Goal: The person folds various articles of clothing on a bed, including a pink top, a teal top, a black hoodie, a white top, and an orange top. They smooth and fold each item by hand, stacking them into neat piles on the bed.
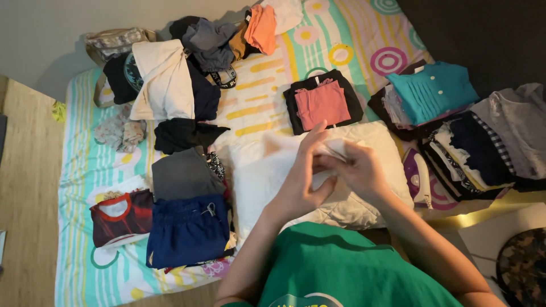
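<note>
L hand (pixel 300 185): fingers (pixel 310 142) extended and near-straight, tips at 12 o'clock, thumb closed in toward the palm; pinches an edge of the white cloth (pixel 335 149). R hand (pixel 359 170): fingers curled, closed on the same cloth from 3 o'clock. Hands touch each other at the thumbs. Cloth is small and bunched between both hands; exact fold cannot be told.

Under the hands: white pillow (pixel 261 182), approx. frame centre, on the striped sheet (pixel 85 170). Pillow surface at 9 o'clock of the L hand is bare; this is the only open room near the fingers.

Outward:
- 12 o'clock: pink top on a black folded item (pixel 323 102), just beyond the pillow edge.
- 9 o'clock: grey folded item (pixel 182 176), navy shorts (pixel 187 230), touching the pillow's L edge; red/black shirt (pixel 120 216) further out.
- 10–11 o'clock: loose pile, cream garment (pixel 165 79) uppermost, orange item (pixel 261 28) further back.
- 2–3 o'clock: teal shirt (pixel 432 91) on a stack; striped/dark stacks (pixel 472 153) and grey garment (pixel 517 125) crowd the R side.
- 3 o'clock, near the R forearm: iron (pixel 420 179), just beside the pillow's R edge.

Bed L edge meets the wood floor (pixel 28 199).
</note>
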